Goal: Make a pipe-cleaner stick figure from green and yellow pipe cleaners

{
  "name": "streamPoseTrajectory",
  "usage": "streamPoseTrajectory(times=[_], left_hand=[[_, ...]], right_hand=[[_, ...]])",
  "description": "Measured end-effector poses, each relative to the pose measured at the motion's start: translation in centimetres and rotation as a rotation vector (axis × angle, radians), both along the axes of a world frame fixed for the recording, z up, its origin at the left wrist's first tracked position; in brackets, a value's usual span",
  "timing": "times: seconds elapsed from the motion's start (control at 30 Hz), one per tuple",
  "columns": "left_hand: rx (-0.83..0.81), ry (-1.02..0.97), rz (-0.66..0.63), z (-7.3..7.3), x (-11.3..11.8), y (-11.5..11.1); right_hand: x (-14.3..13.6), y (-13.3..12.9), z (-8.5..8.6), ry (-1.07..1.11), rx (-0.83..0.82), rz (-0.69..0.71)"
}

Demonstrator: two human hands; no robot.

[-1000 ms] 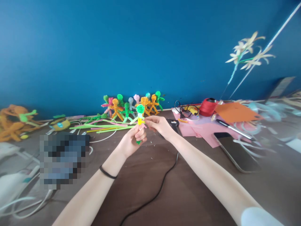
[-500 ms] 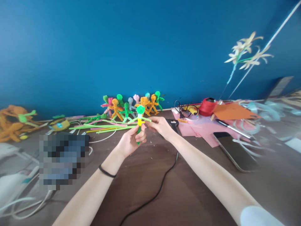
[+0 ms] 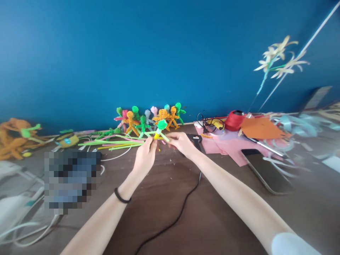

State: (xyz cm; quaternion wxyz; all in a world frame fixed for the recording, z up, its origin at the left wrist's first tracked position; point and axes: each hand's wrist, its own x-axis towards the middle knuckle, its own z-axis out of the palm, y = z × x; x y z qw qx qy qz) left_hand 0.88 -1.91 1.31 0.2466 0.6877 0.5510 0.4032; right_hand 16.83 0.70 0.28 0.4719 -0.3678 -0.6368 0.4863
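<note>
Fingers point(image 3: 153, 139) of the left hand point(image 3: 144, 154) grip a small, green-headed figure of fuzzy stems at centre, the right hand point(image 3: 183, 144) just beside it.
Smooth blue wall point(image 3: 132, 53) rises behind a brown tabletop point(image 3: 154, 212); near its back edge stands a row of fuzzy, coiled-stem figures point(image 3: 130, 124) in orange, green and pink, close behind the hands. Thin pink paper sheets point(image 3: 235, 150) lie to the right, near a flat orange sheet point(image 3: 262, 128), a dark, glossy phone point(image 3: 265, 170) and a rounded red spool point(image 3: 233, 122). Straight, fuzzy green, pink and yellow stems point(image 3: 117, 142) lie left of the hands. The held figure point(image 3: 159, 131), tilted right, has a round head, yellow waist and light green arms; whether the right fingertips pinch it, I cannot tell. Toward the viewer, the tabletop spreads between the forearms, a thin black cable point(image 3: 180, 216) curving across.
</note>
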Motion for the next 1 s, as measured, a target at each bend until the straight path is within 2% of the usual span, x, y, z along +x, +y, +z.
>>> streamPoseTrajectory(times=[0.1,0.23,0.37,0.43,0.53,0.63,0.87,1.0], left_hand=[[-0.015,-0.075,-0.038,0.22,0.03,0.0],[-0.09,-0.331,-0.205,0.12,0.18,0.26],[-0.316,-0.707,-0.411,0.12,0.32,0.17],[-0.447,-0.832,-0.52,0.22,0.27,0.01],[-0.566,-0.924,-0.664,0.31,0.06,-0.17],[-0.608,-0.975,-0.762,0.25,-0.13,-0.22],[-0.664,-1.067,-0.813,0.03,-0.48,-0.13],[-0.717,-1.097,-0.703,0.04,-0.57,0.32]], right_hand=[[-0.06,-0.17,0.28,0.01,-0.009,-0.014],[-0.02,-0.2,0.34,0.01,-0.024,-0.054],[0.12,0.04,-0.06,0.018,-0.008,-0.055],[0.18,0.06,-0.12,0.028,0.009,-0.04],[0.17,-0.06,0.01,0.042,0.014,-0.013],[0.05,-0.14,0.1,0.072,-0.013,0.014],[-0.05,-0.1,-0.16,0.16,-0.087,0.25],[0.06,-0.1,-0.22,0.155,-0.058,0.201]])
